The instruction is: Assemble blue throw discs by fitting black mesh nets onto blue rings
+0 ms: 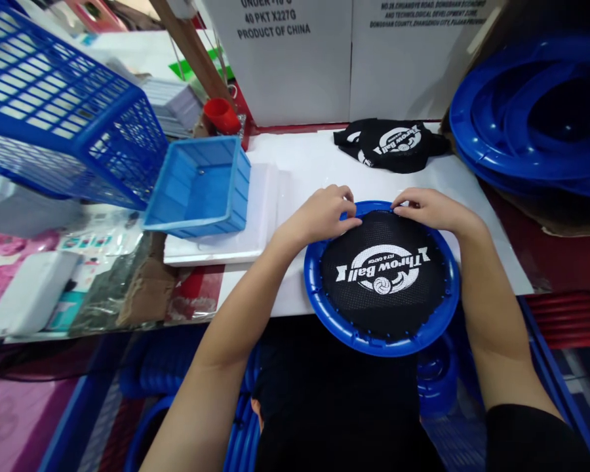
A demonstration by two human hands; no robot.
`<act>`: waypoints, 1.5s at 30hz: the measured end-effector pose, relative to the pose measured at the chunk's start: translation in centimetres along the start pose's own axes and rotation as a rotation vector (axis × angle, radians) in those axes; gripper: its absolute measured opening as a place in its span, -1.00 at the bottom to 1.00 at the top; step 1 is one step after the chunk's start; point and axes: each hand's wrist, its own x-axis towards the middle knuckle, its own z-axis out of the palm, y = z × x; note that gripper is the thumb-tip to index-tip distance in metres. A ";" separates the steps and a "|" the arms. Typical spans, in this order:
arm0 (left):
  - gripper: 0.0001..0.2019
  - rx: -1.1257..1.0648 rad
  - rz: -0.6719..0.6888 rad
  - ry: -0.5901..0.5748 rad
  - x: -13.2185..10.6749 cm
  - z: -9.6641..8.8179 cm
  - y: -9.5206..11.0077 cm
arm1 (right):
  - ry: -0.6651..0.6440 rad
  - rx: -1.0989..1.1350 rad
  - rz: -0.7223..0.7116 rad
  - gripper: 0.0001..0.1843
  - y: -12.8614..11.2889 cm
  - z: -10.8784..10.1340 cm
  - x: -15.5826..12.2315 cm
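Observation:
A round throw ball disc, made of a blue plastic ring with black mesh stretched inside, lies partly over the front edge of the white work surface. Its white "Throw Ball" print appears upside down. My left hand is closed with bent fingers at the far left of the ring, its thumb over the mesh edge. At the far right of the ring, my right hand pinches the rim where the mesh meets it. The exact grip of the fingertips is partly hidden. Beyond the hands lie several printed black mesh pieces in a loose pile.
Stacked blue rings stand at the right. To the left are a light-blue bin on a white slab, a tilted blue basket and a red cup. White cartons form a wall behind.

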 end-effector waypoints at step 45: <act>-0.70 -0.183 -0.013 -0.366 -0.4 -0.7 -2.1 | -0.327 0.207 -0.096 -0.62 -1.5 0.4 -0.4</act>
